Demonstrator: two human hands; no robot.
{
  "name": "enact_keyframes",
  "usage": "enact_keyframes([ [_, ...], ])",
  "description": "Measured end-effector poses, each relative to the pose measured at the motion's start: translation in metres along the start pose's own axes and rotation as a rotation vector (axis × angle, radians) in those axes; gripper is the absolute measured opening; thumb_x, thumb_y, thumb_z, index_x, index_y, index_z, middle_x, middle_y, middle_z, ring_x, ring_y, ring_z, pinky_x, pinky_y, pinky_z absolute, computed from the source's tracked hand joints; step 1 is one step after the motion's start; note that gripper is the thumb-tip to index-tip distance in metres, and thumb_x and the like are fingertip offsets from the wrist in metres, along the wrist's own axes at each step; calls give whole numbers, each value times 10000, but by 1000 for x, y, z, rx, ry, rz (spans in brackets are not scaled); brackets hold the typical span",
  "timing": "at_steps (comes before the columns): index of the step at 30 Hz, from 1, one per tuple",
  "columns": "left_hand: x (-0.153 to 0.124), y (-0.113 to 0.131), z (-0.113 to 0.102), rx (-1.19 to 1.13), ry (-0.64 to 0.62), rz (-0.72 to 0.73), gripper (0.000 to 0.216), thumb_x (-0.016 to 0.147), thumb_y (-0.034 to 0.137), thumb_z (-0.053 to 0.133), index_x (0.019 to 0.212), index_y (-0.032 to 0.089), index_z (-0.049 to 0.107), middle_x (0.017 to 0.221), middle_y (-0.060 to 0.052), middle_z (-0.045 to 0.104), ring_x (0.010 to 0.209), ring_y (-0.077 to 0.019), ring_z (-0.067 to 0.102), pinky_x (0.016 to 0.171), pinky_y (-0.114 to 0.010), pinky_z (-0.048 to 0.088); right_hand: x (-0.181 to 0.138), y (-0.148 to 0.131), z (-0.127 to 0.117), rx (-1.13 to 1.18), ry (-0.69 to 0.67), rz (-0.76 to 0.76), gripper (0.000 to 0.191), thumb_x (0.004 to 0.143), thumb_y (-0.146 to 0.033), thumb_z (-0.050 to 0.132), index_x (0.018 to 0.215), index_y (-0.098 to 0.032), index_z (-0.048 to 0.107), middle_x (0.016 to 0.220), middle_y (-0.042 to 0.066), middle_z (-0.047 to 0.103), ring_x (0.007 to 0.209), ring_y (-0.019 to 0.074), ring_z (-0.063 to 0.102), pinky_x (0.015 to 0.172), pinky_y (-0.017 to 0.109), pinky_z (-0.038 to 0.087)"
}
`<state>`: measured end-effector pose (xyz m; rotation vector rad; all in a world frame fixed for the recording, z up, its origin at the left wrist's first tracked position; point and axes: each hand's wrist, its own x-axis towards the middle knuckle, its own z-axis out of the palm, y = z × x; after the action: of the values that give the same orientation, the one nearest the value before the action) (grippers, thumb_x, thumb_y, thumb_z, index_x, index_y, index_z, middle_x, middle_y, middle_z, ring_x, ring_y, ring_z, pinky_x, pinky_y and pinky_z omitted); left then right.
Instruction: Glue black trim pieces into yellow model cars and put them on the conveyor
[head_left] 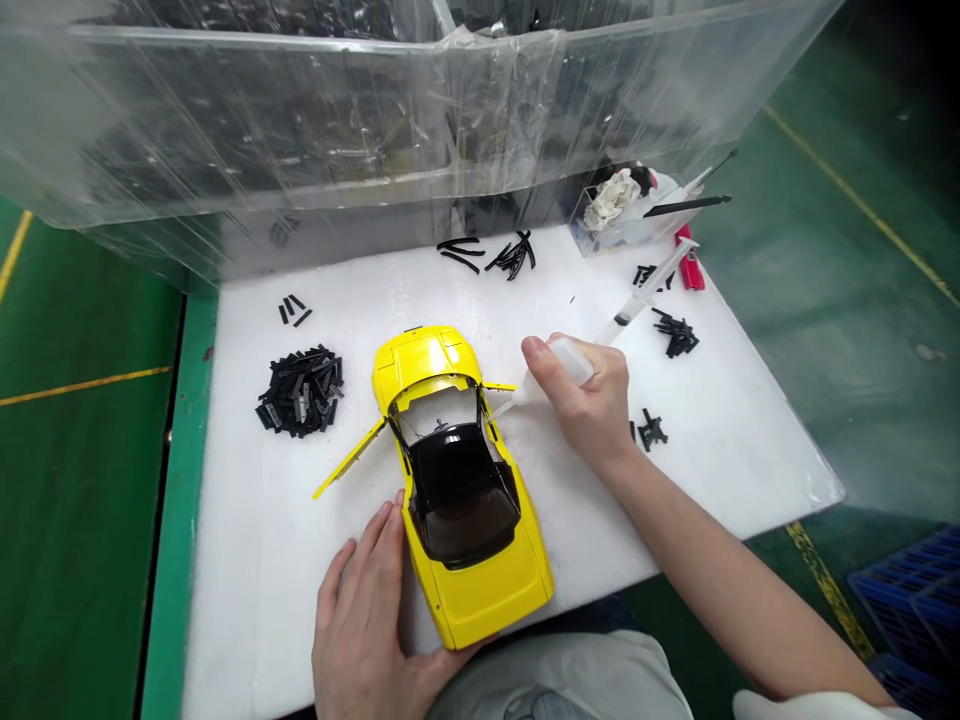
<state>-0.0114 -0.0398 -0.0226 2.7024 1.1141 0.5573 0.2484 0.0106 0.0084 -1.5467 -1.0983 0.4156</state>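
Note:
A yellow model car body (491,605) with a black roof lies on the white foam board, both its doors swung out. My left hand (367,620) grips its rear left side, fingers along the flank and thumb by the back end. In my closed right hand (592,410) is a small white squeeze bottle (571,362), tilted so its thin nozzle points down-left. The nozzle tip is by the opening at the right door (499,387); whether it touches the body I cannot tell. The left door (349,460) sticks out toward the board.
A pile of black plastic pieces (300,392) lies left on the foam board (247,560). Black strips (514,255) lie at the back. Right are a syringe (637,300), small black parts (676,333) and a red object (690,260). Clear plastic bins (300,120) stand behind.

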Motion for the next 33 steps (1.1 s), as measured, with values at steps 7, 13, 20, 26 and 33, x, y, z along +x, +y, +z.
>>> enact_keyframes([
  [7,1,0,2,-5,4,-2,1016,805,589,635,1550,56,196,1355,-213,569,1266,-328,514,1083,-416,321,0,0,0,-19,-3,1,512,876,-314,603,476,-202,304,473,-63,288,447,56,276,431,254,213],
  [13,0,0,1,2,12,1,1021,800,600,634,1550,62,197,1353,-209,572,1258,-325,522,1078,-414,329,1,-1,-4,48,50,45,520,877,-324,613,484,-204,294,478,-61,287,449,59,278,430,260,208],
  [20,-1,0,1,10,14,3,1015,800,599,634,1542,49,215,1351,-219,576,1249,-331,532,1061,-423,351,-2,0,-7,35,-39,80,515,868,-346,614,473,-198,317,479,-60,296,446,52,273,427,261,201],
  [26,-1,0,1,15,7,-13,1002,810,622,610,1556,99,192,1370,-186,584,1253,-320,541,1058,-423,361,-3,1,-6,1,-52,65,523,868,-369,605,469,-197,315,465,-59,309,436,53,287,426,253,210],
  [33,-3,0,0,2,-6,-20,1029,793,611,637,1560,101,179,1376,-189,571,1260,-330,535,1070,-430,351,-3,0,-6,-21,-46,37,523,862,-360,615,468,-197,312,466,-57,310,435,54,286,425,255,210],
])
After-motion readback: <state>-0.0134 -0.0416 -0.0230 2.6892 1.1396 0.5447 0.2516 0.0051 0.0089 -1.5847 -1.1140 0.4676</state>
